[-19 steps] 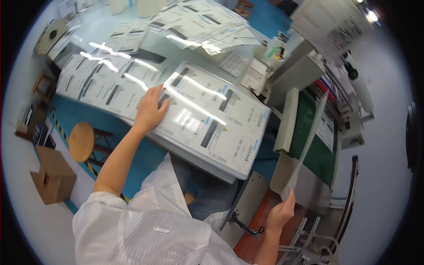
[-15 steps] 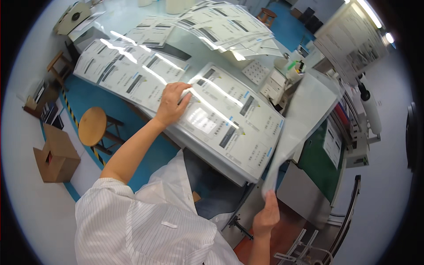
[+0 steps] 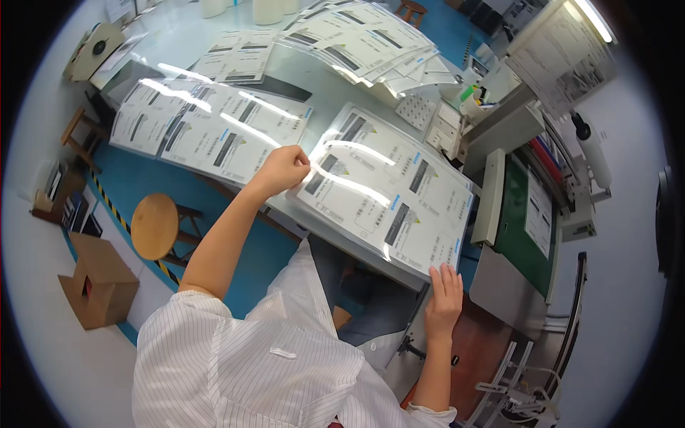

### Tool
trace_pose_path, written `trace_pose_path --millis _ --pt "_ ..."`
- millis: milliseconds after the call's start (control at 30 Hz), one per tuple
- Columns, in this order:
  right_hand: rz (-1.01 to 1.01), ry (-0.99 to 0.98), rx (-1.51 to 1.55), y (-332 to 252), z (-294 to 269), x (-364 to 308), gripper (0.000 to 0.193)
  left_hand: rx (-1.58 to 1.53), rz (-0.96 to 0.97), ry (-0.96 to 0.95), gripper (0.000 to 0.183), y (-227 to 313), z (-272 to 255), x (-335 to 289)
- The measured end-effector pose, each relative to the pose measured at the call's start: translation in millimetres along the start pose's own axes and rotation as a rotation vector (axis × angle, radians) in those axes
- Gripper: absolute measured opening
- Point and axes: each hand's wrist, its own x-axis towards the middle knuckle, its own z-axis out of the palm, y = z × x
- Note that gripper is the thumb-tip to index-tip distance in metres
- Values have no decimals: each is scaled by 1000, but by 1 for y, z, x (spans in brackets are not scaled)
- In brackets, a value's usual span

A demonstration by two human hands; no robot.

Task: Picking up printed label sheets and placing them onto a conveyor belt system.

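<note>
A stack of printed label sheets (image 3: 385,203), glossy under clear plastic, lies on the table in front of me. At its left edge my left hand (image 3: 280,171) is closed, thumb and fingers pinching the sheet's edge; the fingertips are partly hidden. My right hand (image 3: 444,303) rests at the near right corner with its fingers stretched out, the tips touching the sheet. To the left, beyond my left hand, lie more printed sheets (image 3: 207,121) in glossy film.
Fanned printed sheets (image 3: 364,36) are piled at the back. A green-topped machine (image 3: 517,221) stands at the right. A round wooden stool (image 3: 157,225) and an open cardboard box (image 3: 103,282) are on the floor at left. White canisters (image 3: 267,10) stand at the far edge.
The clear sheet my right hand held up at the right no longer stands raised; the stack's top lies flat. My right hand has moved up to the stack's corner, and my left fingers have curled.
</note>
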Motion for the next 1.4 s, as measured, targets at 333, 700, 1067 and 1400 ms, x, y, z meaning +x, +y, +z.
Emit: trace_pose_path --millis 333,700,1067,1400 --pt "278 -96 179 -9 23 2 49 151 202 336 10 -11 22 -10" --pt "307 -87 275 -4 36 1 52 268 157 389 15 -11 32 -14" --pt "638 135 1104 9 39 -18 63 388 298 488 25 -18 48 -21" --pt "795 253 1084 1 54 -18 51 -185 345 740 32 -42 66 -6"
